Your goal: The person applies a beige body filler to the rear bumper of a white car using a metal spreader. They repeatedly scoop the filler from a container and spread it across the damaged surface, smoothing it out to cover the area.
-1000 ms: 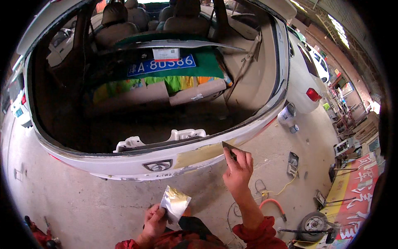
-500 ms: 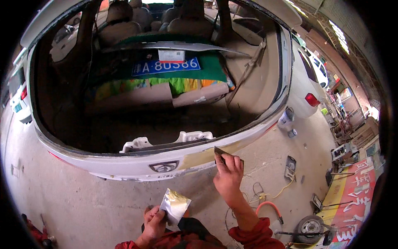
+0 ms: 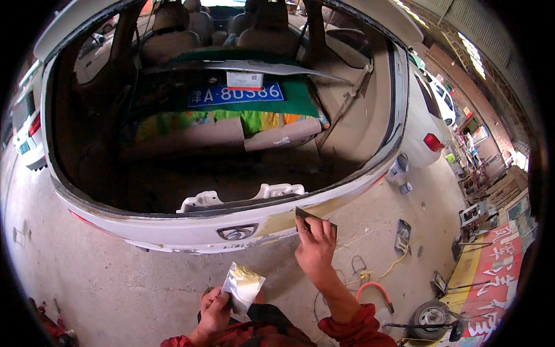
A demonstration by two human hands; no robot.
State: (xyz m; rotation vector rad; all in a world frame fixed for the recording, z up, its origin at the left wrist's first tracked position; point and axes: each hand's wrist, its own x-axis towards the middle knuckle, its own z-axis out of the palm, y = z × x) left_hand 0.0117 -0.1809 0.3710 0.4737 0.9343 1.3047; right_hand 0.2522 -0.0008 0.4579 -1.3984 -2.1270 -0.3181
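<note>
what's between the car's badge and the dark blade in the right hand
In the head view, part of the tan patch lies between the badge and the dark blade.

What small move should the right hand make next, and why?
Probably a short stroke of the dark spreader along the tan patch: the right hand holds it at that patch, and the left hand holds a silvery sheet bearing similar-coloured paste.
</note>
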